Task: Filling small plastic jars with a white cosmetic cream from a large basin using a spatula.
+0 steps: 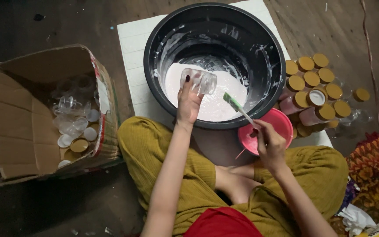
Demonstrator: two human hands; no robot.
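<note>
1. Dark floor (44, 26); black basin (154, 57) of white liquid (216, 107) is set on a white mat (132, 44).
2. Left hand (188, 103) is closed on a clear jar (199, 80), tilted over the liquid, so drips are caught.
3. Right hand (269, 142) is pinched around a spatula (237, 107), its blade kept above the basin beside the jar.

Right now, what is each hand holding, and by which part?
The left hand grips a small clear plastic jar by its base end. The right hand holds a green-tipped white spatula by its handle's lower end.
</note>
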